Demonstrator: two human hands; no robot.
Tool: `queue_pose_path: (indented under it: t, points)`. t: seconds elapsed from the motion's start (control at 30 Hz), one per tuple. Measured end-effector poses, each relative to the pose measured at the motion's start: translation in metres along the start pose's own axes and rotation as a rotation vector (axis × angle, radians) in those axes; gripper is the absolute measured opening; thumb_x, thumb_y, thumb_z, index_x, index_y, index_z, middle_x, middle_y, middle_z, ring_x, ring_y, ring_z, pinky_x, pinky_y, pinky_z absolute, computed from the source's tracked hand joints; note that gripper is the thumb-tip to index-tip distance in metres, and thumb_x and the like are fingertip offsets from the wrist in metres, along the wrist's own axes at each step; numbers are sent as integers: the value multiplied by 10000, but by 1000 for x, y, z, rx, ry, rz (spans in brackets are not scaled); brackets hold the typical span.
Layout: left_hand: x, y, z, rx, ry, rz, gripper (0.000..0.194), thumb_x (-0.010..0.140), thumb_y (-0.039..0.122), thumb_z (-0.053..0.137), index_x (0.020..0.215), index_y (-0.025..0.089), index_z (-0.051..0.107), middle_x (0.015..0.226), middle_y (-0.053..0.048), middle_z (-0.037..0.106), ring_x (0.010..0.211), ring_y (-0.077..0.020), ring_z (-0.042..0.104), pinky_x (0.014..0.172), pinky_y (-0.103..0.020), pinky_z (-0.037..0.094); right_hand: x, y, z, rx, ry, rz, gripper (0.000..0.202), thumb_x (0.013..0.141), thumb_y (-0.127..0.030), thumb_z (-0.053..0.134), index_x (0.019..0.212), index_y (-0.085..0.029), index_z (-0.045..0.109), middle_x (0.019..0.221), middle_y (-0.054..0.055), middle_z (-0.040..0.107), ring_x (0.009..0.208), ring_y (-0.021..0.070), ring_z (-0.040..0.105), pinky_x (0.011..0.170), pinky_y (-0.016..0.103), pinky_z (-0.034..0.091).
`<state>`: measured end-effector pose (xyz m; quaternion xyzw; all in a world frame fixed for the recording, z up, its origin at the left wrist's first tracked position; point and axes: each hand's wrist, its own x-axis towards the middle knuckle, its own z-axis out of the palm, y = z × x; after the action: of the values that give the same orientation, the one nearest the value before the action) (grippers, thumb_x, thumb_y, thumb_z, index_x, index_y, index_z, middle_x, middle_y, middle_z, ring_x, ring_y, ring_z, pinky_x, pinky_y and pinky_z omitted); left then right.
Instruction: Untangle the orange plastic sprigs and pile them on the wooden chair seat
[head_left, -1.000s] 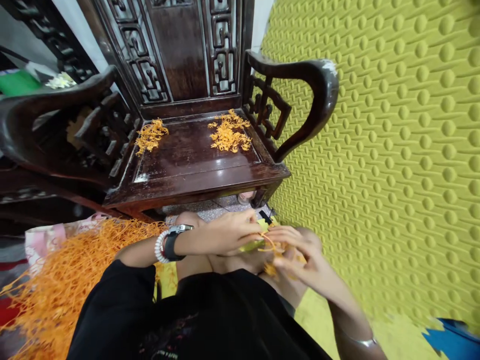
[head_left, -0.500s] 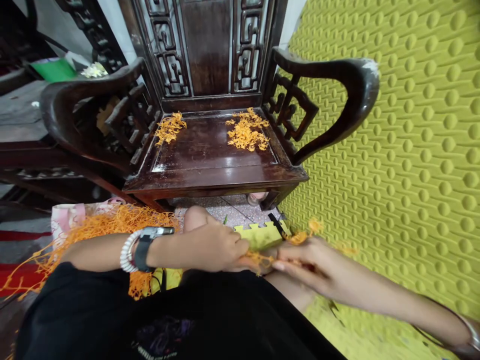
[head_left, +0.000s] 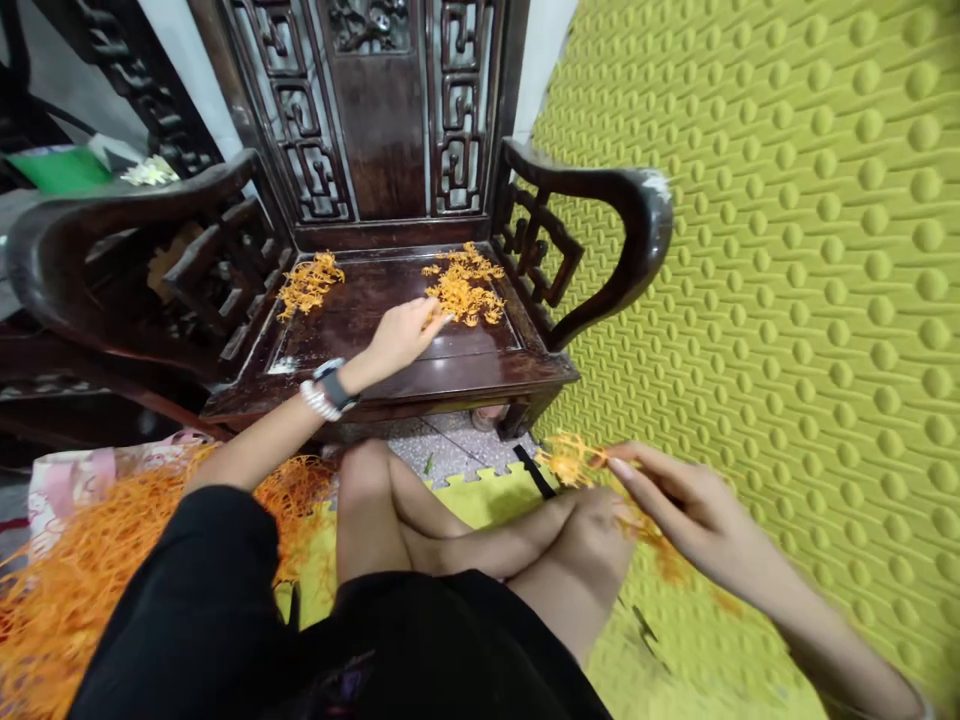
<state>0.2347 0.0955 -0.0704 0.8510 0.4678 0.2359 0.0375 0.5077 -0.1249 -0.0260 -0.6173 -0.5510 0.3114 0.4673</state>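
My left hand [head_left: 407, 335] reaches over the dark wooden seat [head_left: 375, 350], its fingers pinched at the near left edge of a pile of small orange pieces [head_left: 466, 285]. Whether a piece is between those fingertips is too small to tell. A smaller orange pile [head_left: 309, 284] lies on the seat's left side. My right hand [head_left: 675, 500] is above my knee at the right, thumb and fingers closed on an orange strand [head_left: 570, 460]. The strand's tufted end sticks out to the left, and more of it hangs blurred below the hand.
A large tangle of orange strands [head_left: 97, 560] lies at the lower left beside a pink and white bag [head_left: 67, 480]. Curved chair arms [head_left: 622, 200] flank the seat. A yellow studded mat [head_left: 787, 300] rises on the right. My crossed legs are below.
My left hand has moved from beside my right hand, where it held the orange strand, up and forward to the right pile on the seat. My right hand has shifted slightly right. The view has shifted.
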Motion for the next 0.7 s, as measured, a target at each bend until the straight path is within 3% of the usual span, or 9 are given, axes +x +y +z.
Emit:
queue_pose_path:
  t: [0.07, 0.13, 0.23, 0.3, 0.4, 0.47, 0.5, 0.6, 0.7]
  points:
    - [44, 3, 25, 8, -57, -60, 402, 953, 442, 462, 1167, 126, 588, 1200, -178, 573, 1110, -308, 558, 955, -417, 434, 5, 2, 6, -54, -141, -25, 406, 703, -591, 710, 772, -194, 758, 580, 13, 634, 454, 109, 478, 389, 215, 334]
    - [73, 8, 39, -33, -107, -96, 487, 925, 471, 513, 1305, 168, 549, 1462, -187, 374, 1360, -411, 322, 1077, -564, 308, 9, 5, 6, -80, -144, -59, 434, 769, -605, 638, 833, -191, 755, 598, 12, 630, 442, 97, 434, 384, 213, 293]
    - [79, 25, 39, -284, -43, -37, 458, 953, 425, 483, 1359, 216, 518, 1609, -77, 117, 1469, -377, -74, 1167, -603, 59, 11, 8, 5, -91, -142, -118, 398, 799, -574, 622, 787, -193, 739, 623, 19, 643, 472, 110, 468, 413, 220, 335]
    - [57, 45, 30, -654, -141, 143, 457, 999, 376, 379, 1418, 200, 423, 1609, -84, 137, 1489, -279, 3, 1199, -494, 122, 12, 11, 6, -151, -166, -198, 339, 866, -494, 572, 811, -198, 727, 649, 25, 663, 513, 128, 532, 450, 223, 389]
    - [0, 83, 13, -1041, -508, 448, 569, 975, 427, 436, 1473, 221, 255, 1499, -135, 391, 1342, -190, 431, 1035, -340, 442, 17, 16, 10, -394, -139, -557, 230, 935, -288, 482, 941, -198, 693, 668, 23, 669, 523, 124, 557, 489, 221, 418]
    - [-39, 105, 2, -1129, -670, 504, 699, 851, 432, 656, 1422, 221, 312, 1419, -130, 473, 1243, -199, 510, 974, -318, 473, 21, 18, 15, -589, -101, -884, 190, 925, -195, 471, 921, -184, 661, 620, 12, 624, 487, 114, 500, 479, 224, 387]
    - [-55, 114, -3, -1172, -717, 433, 553, 850, 436, 655, 1298, 199, 435, 1266, -114, 567, 1107, -190, 568, 905, -307, 491, 23, 17, 18, -665, -94, -1012, 189, 923, -173, 459, 870, -178, 640, 590, 6, 590, 474, 113, 464, 474, 231, 369]
    - [-83, 127, -18, -1233, -801, 247, 332, 955, 474, 453, 828, 169, 492, 770, -10, 518, 698, -119, 481, 676, -253, 440, 21, 6, 27, -799, -157, -1180, 295, 948, -141, 377, 699, -193, 528, 529, -10, 490, 459, 120, 386, 468, 258, 328]
    - [-93, 121, -34, -1017, -809, 373, 432, 1007, 423, 302, 662, 177, 384, 587, 27, 382, 548, -100, 351, 555, -241, 333, 5, -9, 27, -876, -298, -1250, 303, 954, -95, 342, 721, -199, 503, 544, -12, 491, 481, 132, 416, 491, 281, 337]
